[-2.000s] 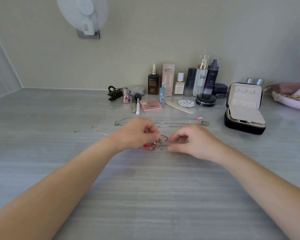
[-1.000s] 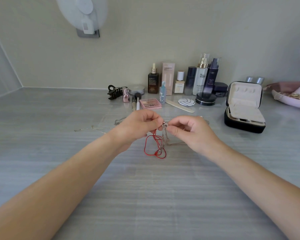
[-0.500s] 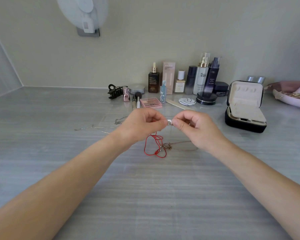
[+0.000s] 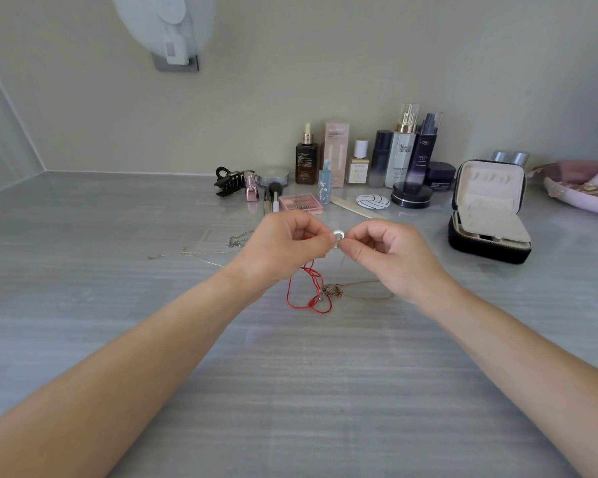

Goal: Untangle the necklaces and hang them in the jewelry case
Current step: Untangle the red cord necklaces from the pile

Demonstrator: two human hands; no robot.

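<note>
Head view: left hand (image 4: 283,250) and right hand (image 4: 390,257) both have their grip clamped on the silver ring (image 4: 337,235), well left of the jewelry case (image 4: 489,215).

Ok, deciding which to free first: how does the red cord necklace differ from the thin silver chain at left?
The red cord necklace loops up off the table, pinched by the left hand; the thin silver chain lies flat, stretched out. The red cord necklace is snarled with a rose-gold chain; the thin silver chain lies clear of that snarl. The cord is bright, the chain pale. Both are outside the open jewelry case.
</note>
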